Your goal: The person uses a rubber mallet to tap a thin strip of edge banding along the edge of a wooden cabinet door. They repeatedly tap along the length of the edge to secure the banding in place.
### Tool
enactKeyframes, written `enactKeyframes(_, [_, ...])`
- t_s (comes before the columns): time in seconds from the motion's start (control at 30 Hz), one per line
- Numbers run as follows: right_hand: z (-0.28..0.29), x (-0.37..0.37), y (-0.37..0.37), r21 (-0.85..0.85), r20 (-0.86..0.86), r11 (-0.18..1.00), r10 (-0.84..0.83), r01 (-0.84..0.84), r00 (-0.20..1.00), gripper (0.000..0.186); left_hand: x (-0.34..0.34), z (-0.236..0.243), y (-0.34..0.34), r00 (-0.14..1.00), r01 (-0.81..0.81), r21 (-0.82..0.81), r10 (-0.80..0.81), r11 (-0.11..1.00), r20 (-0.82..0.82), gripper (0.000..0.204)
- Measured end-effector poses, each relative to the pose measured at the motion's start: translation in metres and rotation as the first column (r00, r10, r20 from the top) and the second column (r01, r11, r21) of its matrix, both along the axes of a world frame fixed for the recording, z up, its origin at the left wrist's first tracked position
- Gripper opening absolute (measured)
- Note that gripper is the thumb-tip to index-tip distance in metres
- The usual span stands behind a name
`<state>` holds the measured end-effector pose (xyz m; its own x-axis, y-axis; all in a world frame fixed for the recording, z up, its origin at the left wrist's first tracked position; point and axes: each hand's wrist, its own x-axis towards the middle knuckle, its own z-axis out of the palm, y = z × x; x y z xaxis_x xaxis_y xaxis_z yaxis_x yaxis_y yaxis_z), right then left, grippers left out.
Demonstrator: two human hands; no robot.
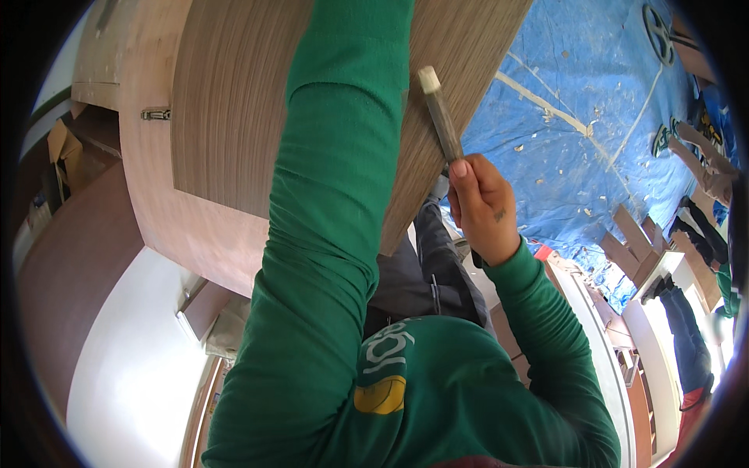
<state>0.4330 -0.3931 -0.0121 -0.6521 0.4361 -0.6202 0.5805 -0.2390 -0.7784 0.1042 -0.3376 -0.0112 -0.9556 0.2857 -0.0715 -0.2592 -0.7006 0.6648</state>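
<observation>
My right hand (480,207), at the right of centre, grips a short, worn wooden handle (446,129) with a pale tip pointing up and left; whatever is at its lower end is hidden by my fingers. It is beside the edge of a brown wood-grain board (222,117). My left green-sleeved forearm (335,148) stretches up across that board and out of the top edge, so my left hand is out of view. The board lies over a pale plywood panel (148,179) with a small metal latch (155,114). My legs (437,257) show below the board.
A blue sheet (562,101) with tape strips and scraps covers the floor at right. Other people's legs (683,331) and feet show at far right, near loose board pieces (628,246). Cabinets and panels (78,218) stand at left. A dark wheel-shaped object (658,33) is at top right.
</observation>
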Motion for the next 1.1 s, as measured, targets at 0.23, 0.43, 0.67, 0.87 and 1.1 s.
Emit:
enactKeyframes(0.23, [-0.004, 0.07, -0.03, 0.142, 0.03, 0.983, 0.111, -0.114, 0.993, 0.032, -0.004, 0.003, -0.005, 0.995, -0.002, 0.129, -0.012, 0.992, 0.103, 0.053])
enactKeyframes(0.43, [-0.003, -0.005, -0.012, 0.019, -0.07, 0.998, -0.051, 0.052, 0.996, 0.033, -0.007, 0.002, -0.014, 0.99, 0.011, 0.2, -0.039, 0.98, 0.139, 0.054])
enactKeyframes(0.67, [-0.003, 0.085, -0.041, 0.123, 0.031, 0.986, 0.106, -0.109, 0.994, 0.034, -0.003, 0.006, -0.021, 0.987, -0.011, 0.262, -0.031, 0.965, 0.155, 0.058])
enactKeyframes(0.87, [0.0, -0.012, -0.015, -0.074, -0.089, 0.983, -0.173, 0.167, 0.981, 0.032, -0.012, 0.003, -0.025, 0.975, 0.006, 0.335, -0.081, 0.942, 0.209, 0.06])
enactKeyframes(1.1, [0.003, 0.071, -0.045, 0.095, 0.055, 0.995, 0.034, -0.039, 0.998, 0.032, -0.014, -0.001, -0.028, 0.976, 0.014, 0.362, -0.091, 0.932, 0.196, 0.061])
